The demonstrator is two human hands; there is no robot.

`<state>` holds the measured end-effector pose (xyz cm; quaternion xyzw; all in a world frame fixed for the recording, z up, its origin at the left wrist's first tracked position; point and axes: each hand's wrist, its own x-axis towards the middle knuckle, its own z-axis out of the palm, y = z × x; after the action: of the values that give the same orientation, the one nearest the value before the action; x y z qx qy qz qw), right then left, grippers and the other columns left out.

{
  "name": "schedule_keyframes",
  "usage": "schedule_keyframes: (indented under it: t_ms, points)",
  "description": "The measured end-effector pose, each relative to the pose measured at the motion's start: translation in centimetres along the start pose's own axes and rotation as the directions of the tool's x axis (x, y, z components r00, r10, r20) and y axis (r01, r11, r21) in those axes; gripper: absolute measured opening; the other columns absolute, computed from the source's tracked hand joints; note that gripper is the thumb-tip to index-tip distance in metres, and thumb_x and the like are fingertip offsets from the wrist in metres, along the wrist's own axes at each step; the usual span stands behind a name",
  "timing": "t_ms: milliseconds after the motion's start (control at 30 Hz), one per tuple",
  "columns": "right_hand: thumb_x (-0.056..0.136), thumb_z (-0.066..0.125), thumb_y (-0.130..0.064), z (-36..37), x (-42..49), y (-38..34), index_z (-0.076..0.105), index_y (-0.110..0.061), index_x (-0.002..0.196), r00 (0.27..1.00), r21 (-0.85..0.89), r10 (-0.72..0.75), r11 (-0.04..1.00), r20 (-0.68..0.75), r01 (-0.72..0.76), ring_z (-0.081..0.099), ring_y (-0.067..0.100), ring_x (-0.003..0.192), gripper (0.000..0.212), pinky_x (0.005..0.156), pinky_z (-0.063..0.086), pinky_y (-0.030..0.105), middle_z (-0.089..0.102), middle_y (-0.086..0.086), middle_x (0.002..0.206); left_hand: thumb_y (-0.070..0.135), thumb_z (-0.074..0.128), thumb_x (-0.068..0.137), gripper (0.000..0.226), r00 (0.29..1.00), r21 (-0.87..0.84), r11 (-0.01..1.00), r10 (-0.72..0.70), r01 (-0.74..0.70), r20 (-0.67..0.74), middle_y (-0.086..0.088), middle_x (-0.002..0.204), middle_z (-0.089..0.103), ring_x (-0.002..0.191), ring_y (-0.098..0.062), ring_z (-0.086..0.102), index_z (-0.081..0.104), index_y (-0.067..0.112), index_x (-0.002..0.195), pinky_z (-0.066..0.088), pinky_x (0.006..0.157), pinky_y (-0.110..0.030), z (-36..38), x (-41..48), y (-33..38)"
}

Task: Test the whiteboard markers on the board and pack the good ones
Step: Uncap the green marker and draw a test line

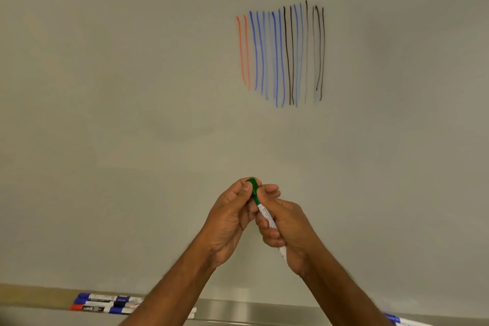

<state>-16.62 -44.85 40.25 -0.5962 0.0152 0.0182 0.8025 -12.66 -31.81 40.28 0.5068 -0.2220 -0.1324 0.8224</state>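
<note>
A green-capped marker with a white barrel (266,216) is held in front of the whiteboard (132,87), low in the middle of the view. My right hand (287,235) grips the barrel. My left hand (231,219) pinches the green cap (252,188) at the marker's upper end. The cap sits on the marker. On the board above, up and to the right, stand several vertical test strokes (280,53): red ones on the left, then blue, then black, some of them faint.
A metal tray (238,308) runs along the board's bottom edge. Several markers with blue and red caps (103,303) lie on it at the left. Another blue-capped marker (397,320) shows at the lower right, partly behind my right forearm.
</note>
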Motion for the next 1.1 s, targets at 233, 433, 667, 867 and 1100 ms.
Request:
schedule_keyframes:
  t_ms: [233,433,667,867,1100]
  points:
    - [0.096,0.057,-0.044,0.6,-0.8,-0.3,0.072,-0.003,0.091,0.990,-0.070,-0.081,0.995,-0.112,0.074,0.038,0.011,0.044,0.044,0.039,0.028,0.020,0.053,0.011,0.063,0.022,0.041,0.109,0.030,0.966,0.017,0.991,0.133,-0.133,-0.220,-0.017,0.119,0.073,0.114,-0.032,0.070,0.057,0.002,0.125,0.051,0.101,-0.047,-0.6,1.3,3.4]
    - [0.100,0.054,-0.008,0.0,-1.1,-5.6,0.069,-0.022,0.117,0.929,-0.065,-0.368,0.929,-0.044,0.365,0.054,0.019,0.063,0.027,0.051,0.043,0.024,0.071,0.018,0.093,0.021,0.050,0.106,0.025,0.901,0.094,0.963,0.269,-0.252,-0.339,-0.014,0.107,0.077,0.102,-0.030,0.075,0.061,0.007,0.123,0.058,0.090,-0.039,-1.0,2.4,6.1]
    - [0.091,0.053,0.004,-1.4,-0.1,-12.3,0.065,-0.003,0.122,0.894,0.477,-0.447,0.781,-0.025,0.403,0.067,0.023,0.085,0.034,0.065,0.056,0.024,0.069,0.021,0.103,0.022,0.049,0.107,0.017,0.730,0.554,0.695,0.650,-0.459,-0.210,0.008,0.112,0.076,0.112,-0.012,0.068,0.064,0.018,0.113,0.050,0.099,-0.031,-0.2,4.3,8.5]
    - [0.095,0.052,-0.036,-2.0,0.2,-16.0,0.067,-0.014,0.122,0.707,-0.003,-0.681,0.721,-0.188,0.693,0.069,0.024,0.097,0.039,0.081,0.052,0.037,0.075,0.014,0.107,0.033,0.045,0.107,0.039,0.626,0.756,0.452,0.777,-0.474,-0.072,0.015,0.153,0.049,0.143,-0.005,0.042,0.049,0.028,0.145,0.036,0.117,-0.032,-0.8,7.9,10.7]
    - [0.101,0.053,-0.026,-2.3,2.2,-18.8,0.065,-0.015,0.105,0.389,-0.377,-0.850,0.511,-0.354,0.773,0.068,0.003,0.095,0.017,0.087,0.049,0.026,0.077,-0.004,0.090,0.033,0.038,0.109,0.052,0.553,0.849,0.254,0.832,-0.463,0.052,0.007,0.168,0.023,0.154,0.001,0.013,0.029,0.024,0.160,0.019,0.124,-0.031,-1.3,12.6,12.1]
